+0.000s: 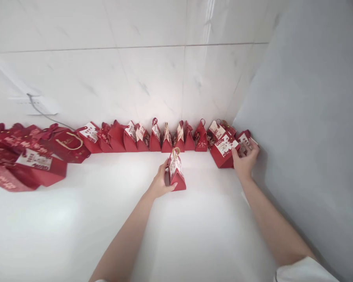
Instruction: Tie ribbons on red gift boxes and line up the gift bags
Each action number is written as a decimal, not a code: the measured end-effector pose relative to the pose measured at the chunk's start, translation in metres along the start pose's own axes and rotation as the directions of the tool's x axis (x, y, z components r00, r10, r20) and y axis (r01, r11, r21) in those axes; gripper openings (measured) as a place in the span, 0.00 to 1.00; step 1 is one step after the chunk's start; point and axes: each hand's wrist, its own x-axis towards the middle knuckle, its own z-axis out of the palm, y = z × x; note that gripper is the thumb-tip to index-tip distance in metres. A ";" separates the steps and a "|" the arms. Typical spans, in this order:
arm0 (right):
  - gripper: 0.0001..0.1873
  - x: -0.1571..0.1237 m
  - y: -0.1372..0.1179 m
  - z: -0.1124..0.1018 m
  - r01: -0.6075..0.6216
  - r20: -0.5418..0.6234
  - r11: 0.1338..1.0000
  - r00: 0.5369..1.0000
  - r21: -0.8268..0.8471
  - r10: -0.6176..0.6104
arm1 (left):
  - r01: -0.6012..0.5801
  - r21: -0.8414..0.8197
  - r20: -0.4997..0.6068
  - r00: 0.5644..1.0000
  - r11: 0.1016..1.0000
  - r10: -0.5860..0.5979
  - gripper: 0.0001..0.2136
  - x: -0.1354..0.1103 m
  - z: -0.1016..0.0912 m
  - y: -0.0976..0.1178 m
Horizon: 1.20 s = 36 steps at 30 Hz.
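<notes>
My left hand (159,182) grips a small red triangular gift box (176,174) with a white label and a loop handle, standing alone on the white surface (106,219) in front of the row. My right hand (244,159) is closed around another small red gift box (243,141) at the right end of the row, beside a larger red box with a white label (223,150). Several similar red gift boxes (155,137) stand in a line against the tiled wall.
Larger red gift bags and boxes (32,156) lie heaped at the left. A white wall socket with a cable (42,105) sits on the tiled wall. A grey wall (312,117) closes off the right side, meeting the tiles at the corner.
</notes>
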 end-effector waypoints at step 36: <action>0.34 -0.247 -0.186 0.231 -0.155 0.828 0.951 0.542 0.267 -0.144 | 0.573 0.304 -0.947 0.266 0.761 0.178 0.35 -0.038 -0.305 -0.060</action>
